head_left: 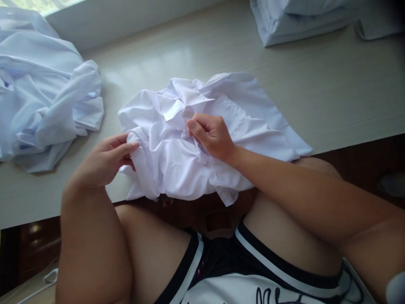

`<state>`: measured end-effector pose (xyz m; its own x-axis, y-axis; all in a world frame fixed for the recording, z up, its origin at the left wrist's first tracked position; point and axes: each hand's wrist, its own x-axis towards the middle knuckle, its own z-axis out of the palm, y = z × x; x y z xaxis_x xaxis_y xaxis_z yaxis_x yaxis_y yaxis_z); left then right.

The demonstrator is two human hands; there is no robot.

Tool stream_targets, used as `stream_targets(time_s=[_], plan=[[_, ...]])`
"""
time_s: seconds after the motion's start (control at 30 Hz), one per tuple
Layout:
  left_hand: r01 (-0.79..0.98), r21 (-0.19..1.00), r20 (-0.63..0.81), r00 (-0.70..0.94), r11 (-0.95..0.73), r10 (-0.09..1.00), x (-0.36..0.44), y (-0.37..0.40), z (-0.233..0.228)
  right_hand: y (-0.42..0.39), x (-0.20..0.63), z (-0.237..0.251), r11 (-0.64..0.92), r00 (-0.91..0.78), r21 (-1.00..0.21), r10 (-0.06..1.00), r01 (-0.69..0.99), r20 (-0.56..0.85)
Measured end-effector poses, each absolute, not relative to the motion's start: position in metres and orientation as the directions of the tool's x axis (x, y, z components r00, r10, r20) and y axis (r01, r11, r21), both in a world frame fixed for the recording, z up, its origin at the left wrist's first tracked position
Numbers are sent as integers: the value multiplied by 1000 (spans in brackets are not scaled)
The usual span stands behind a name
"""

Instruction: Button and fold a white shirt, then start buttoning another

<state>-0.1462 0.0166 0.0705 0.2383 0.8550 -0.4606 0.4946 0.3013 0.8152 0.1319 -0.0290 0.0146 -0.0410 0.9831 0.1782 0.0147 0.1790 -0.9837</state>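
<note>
Your right hand [212, 134], at frame centre, pinches the shirt [183, 166] just below its collar [198, 96]. Your left hand [107, 158], left of centre, grips a fold at the shirt's left end. Crumpled mid-frame, the shirt overhangs the table's [142, 63] lower edge, long axis running left to right. The collar sits up and left from your right hand, the nearer one.

Before me stands one pale table [332, 93]. On it lie one rumpled white shirt [177, 162]; one crumpled white heap [47, 93], left; one folded white stack [300, 23], far right.
</note>
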Motion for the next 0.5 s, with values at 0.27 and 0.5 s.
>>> stream_targets(time_s=[0.27,0.5], plan=[[-171,983,-32,205,68,978,-66,17,63,-46,112,7,285,-582,-959,781,8,227],[68,997,-56,229,41,972,-24,20,40,-37,107,-4,-10,-372,-989,927,-146,46]])
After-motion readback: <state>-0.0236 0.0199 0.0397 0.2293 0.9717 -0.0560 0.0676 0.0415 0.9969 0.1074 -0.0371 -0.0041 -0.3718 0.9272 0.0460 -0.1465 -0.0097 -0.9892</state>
